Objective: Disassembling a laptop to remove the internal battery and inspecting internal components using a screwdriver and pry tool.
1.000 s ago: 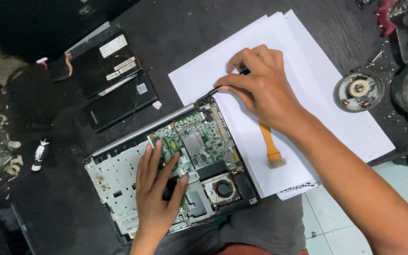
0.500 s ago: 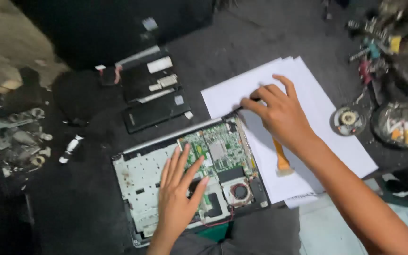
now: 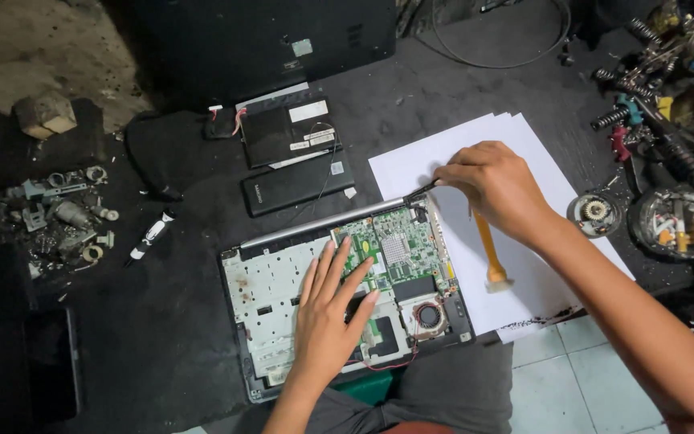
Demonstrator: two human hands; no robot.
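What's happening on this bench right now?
A person is bent over an opened laptop base, its green circuit board and small fan exposed. The left hand lies flat on it, fingers spread. The right hand holds a thin dark tool at the laptop's far right corner, above white paper sheets with an orange ribbon cable on them.

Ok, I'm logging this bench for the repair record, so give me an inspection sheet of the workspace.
Surface: dark mat, dusty.
Job's things: opened laptop base, green circuit board, fan; white paper sheets beside it.
Clutter: metal parts pile, two black packs, orange ribbon strip, tool heap.
Hands: left hand flat on base; right hand holds a thin dark tool at the base's corner.
Cables: black loop.
Surroundings: tiled floor.
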